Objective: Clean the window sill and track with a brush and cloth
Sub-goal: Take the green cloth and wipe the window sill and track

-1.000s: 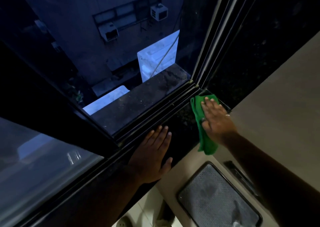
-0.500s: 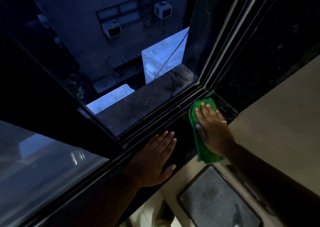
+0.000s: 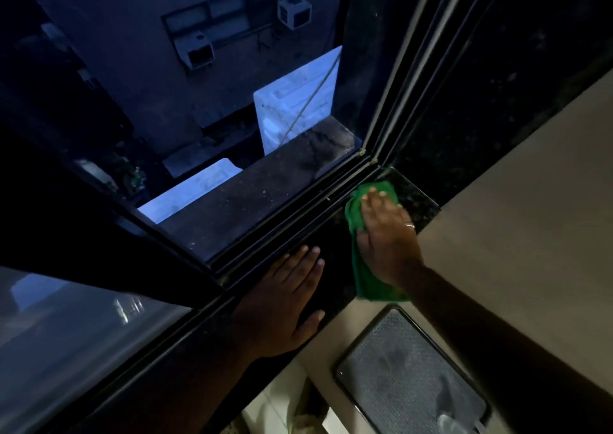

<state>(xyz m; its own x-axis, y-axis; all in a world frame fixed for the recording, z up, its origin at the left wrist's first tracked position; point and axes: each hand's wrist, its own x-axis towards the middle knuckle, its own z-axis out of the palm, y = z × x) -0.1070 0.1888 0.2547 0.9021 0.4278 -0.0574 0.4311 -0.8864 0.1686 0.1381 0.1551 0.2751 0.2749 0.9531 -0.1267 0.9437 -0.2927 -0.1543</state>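
A green cloth (image 3: pixel 363 277) lies on the dark polished window sill (image 3: pixel 416 201) near its right end. My right hand (image 3: pixel 386 238) presses flat on the cloth, fingers pointing toward the corner of the frame. My left hand (image 3: pixel 285 304) rests palm down, fingers apart, on the sill just left of the cloth. The dark window track (image 3: pixel 292 224) with its parallel rails runs diagonally past both hands' fingertips. No brush is in view.
A sliding pane (image 3: pixel 66 340) covers the left part of the opening. Outside, a dusty ledge (image 3: pixel 265 195) lies beyond the track. A beige wall (image 3: pixel 530 201) stands on the right. Below the sill is a dark-rimmed grey panel (image 3: pixel 411 374).
My right hand has slid the green cloth back along the sill away from the right corner. My left hand has stayed flat on the sill.
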